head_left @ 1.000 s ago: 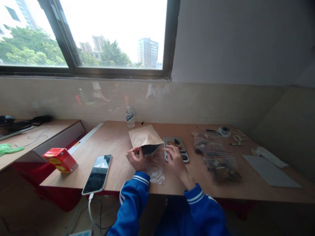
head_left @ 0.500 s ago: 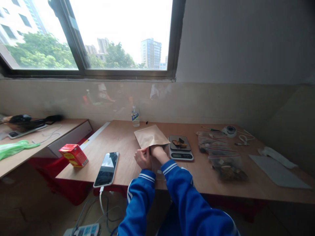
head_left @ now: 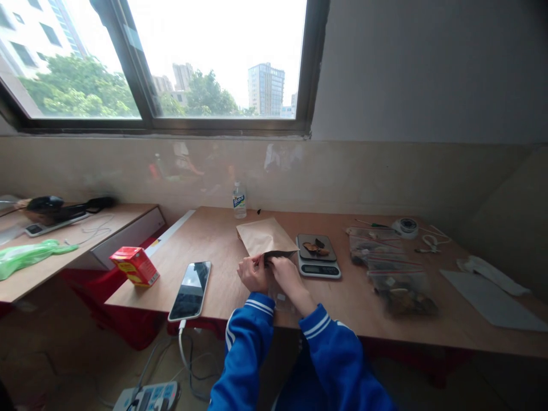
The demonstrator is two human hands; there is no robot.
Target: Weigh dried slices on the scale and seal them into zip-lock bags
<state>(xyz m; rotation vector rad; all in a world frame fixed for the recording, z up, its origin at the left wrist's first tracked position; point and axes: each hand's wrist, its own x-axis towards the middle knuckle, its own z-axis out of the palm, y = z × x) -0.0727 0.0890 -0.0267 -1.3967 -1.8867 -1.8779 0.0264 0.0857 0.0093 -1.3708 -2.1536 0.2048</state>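
A brown paper pouch point(head_left: 264, 236) lies flat on the wooden table point(head_left: 351, 297), its dark mouth turned toward me. My left hand point(head_left: 252, 273) pinches the near left edge of that mouth. My right hand point(head_left: 286, 273) is curled at the mouth's right side, fingers closed on its edge. A clear plastic bag point(head_left: 280, 298) lies under both hands, mostly hidden. Just right of the pouch stands a small digital scale point(head_left: 318, 264) with a few dark pieces on its pan.
A phone point(head_left: 190, 290) on a white cable lies left of my hands, a red carton point(head_left: 135, 265) further left. Several clear zip bags point(head_left: 391, 277) of dried bits sit to the right. A small bottle point(head_left: 239, 201) stands at the back. Grey sheet point(head_left: 492, 299) far right.
My right hand went from the scale into the pouch's mouth, then drew back out to its edge. The left hand stayed on the pouch. The view shifted slightly.
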